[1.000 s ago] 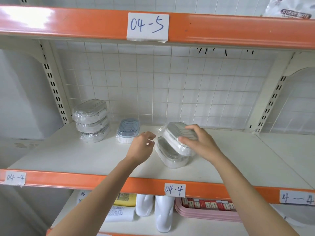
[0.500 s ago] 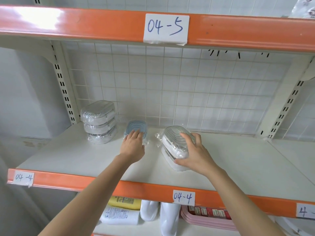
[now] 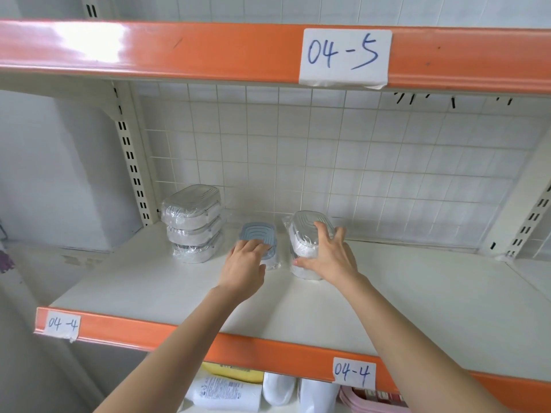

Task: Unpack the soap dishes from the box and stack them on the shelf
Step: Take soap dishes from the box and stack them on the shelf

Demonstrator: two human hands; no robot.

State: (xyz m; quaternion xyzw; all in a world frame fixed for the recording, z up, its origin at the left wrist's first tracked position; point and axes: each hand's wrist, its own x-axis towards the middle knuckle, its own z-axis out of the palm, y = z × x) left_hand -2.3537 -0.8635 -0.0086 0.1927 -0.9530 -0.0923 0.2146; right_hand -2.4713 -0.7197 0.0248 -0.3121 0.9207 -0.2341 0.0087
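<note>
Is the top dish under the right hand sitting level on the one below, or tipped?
Tipped. The top soap dish slants down toward the front over the lower dish, with the right hand on it.

Both arms reach forward, left hand [image 3: 245,261] and right hand [image 3: 330,255] spread palm-down.

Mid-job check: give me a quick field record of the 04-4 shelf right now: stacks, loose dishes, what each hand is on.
shelf: white board, orange front edge labelled 04-4
left stack: three wrapped grey-lidded soap dishes, against the back left
blue-lidded dish: single, between the two stacks
right stack: two wrapped grey-lidded dishes
left hand: fingers resting on the blue-lidded dish
right hand: spread over the front of the right stack, touching both dishes
box: not in view
</note>
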